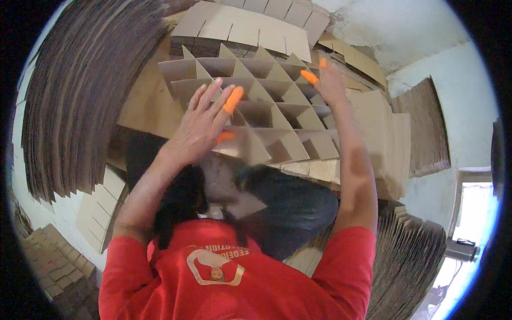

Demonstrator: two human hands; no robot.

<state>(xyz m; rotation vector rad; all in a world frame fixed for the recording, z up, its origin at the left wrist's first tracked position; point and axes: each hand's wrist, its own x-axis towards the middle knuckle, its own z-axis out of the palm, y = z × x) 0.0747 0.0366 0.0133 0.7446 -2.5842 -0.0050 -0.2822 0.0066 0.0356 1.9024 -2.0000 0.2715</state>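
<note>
A grid of interlocked cardboard dividers [288, 118] stands before me, its square cells facing up. My left hand [200, 120] lies over its near left part with the fingers stretched and spread. Orange finger covers sit on that hand's index finger and thumb. At the grid's far right edge is my right hand [332, 85], its two orange-tipped digits apart; its other fingers are mostly hidden. Both hands are at the grid, and neither shows a clear grip on it. Behind the grid lies a stack of slotted cardboard strips [240, 24].
Tall piles of cardboard sheets [80, 96] rise at the left. More stacked cardboard [424, 128] leans against the right wall, with another pile [408, 261] at the lower right. Slotted pieces [101, 208] lean at the lower left. A small dark device [462, 249] is by the bright opening.
</note>
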